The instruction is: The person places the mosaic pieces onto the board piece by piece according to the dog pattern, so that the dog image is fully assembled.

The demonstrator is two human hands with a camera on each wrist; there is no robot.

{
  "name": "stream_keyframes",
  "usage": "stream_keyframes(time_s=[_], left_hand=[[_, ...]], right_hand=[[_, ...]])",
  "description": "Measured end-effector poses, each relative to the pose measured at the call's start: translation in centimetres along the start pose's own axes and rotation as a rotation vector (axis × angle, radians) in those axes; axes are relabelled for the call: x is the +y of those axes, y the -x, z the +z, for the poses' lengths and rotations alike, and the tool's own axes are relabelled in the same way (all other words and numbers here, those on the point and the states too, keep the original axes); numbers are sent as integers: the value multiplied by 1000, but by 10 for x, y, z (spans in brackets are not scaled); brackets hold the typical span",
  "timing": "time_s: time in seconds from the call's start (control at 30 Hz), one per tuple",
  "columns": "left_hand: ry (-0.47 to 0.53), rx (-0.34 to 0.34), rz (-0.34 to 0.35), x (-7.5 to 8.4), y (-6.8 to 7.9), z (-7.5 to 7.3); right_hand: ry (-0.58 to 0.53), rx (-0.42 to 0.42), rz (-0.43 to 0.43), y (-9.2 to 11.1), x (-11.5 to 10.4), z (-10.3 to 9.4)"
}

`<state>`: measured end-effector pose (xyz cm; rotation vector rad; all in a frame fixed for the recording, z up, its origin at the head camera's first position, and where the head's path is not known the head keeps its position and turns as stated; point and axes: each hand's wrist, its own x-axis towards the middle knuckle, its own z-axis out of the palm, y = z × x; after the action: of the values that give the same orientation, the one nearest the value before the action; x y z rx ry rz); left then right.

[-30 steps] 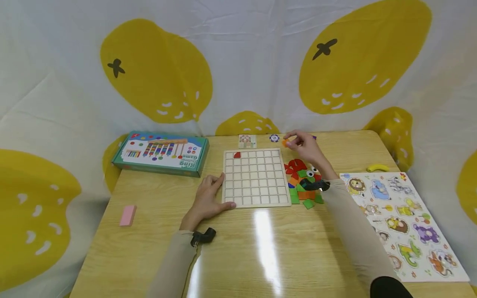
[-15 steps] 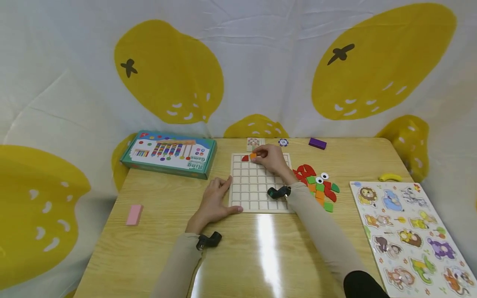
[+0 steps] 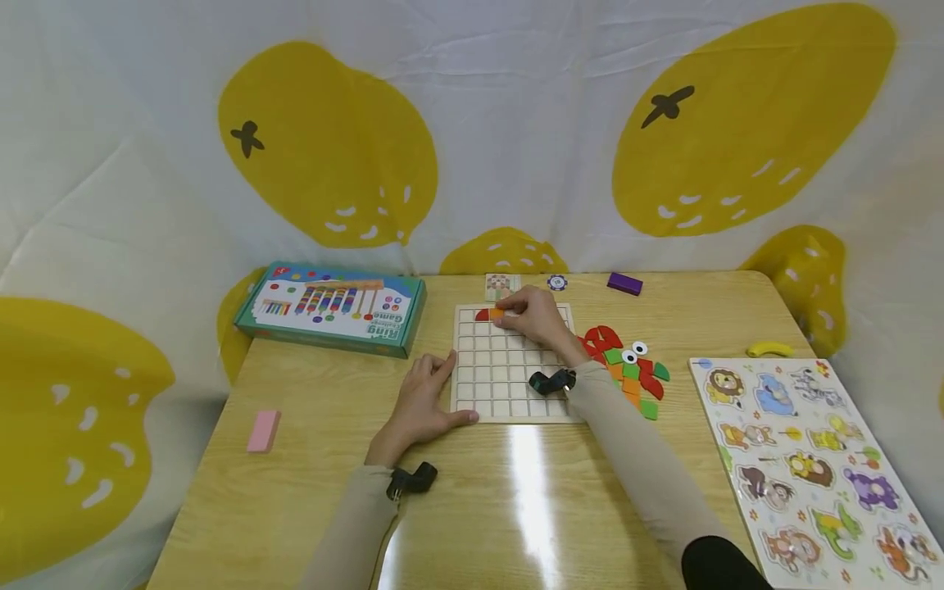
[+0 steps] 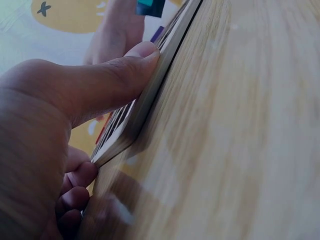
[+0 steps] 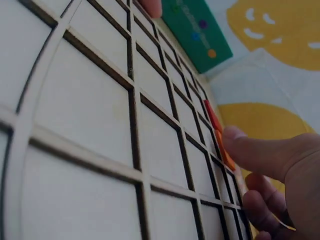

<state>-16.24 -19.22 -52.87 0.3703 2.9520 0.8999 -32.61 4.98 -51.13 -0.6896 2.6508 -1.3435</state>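
The orange tile [image 3: 496,315] has just come to the board [image 3: 501,385]: one second ago it is near the far edge of the counter, in the right hand [image 3: 537,318], and now it lies at the far row, directly beside the red piece [image 3: 483,315]. So, I judge, one more cell is nearly filled; whether the tile sits fully in it, I cannot tell. The right hand pinches it with thumb and fingertips. The left hand [image 3: 420,401] stays at the near left corner of the board, its thumb spread away from the fingers and touching the edge, probably to keep the board steady.

The counter [image 3: 317,410] is of light, shiny wood, with a bright reflection. On it lie loose pieces [image 3: 632,387] right of the board, a card [image 3: 502,286], a round chip [image 3: 556,283] and a purple block [image 3: 624,283] behind, a box [image 3: 335,307] and a pink block [image 3: 263,431] at left, and an animal puzzle [image 3: 829,493] at right, near a yellow banana [image 3: 769,350]. White cloth [image 3: 516,164] with big yellow fruits surrounds the place.
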Motion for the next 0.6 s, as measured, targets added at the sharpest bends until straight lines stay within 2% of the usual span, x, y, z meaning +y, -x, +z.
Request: stream_keyframes(time_s=[0.1,0.2,0.37,0.47,0.6], left_hand=[[0,9,2,2,1,3],[5,16,4,3,1,5],[6,15,7,4,2,2],[14,18,3,5,3,0],[19,20,6,5,4,-2]], right_hand=[[3,1,-11,9,2,-19],[57,-20,12,25,7,-53],[208,-51,115,60,23,-109],[260,-67,203,75,35,-127],[282,-106,288,87,48,-134]])
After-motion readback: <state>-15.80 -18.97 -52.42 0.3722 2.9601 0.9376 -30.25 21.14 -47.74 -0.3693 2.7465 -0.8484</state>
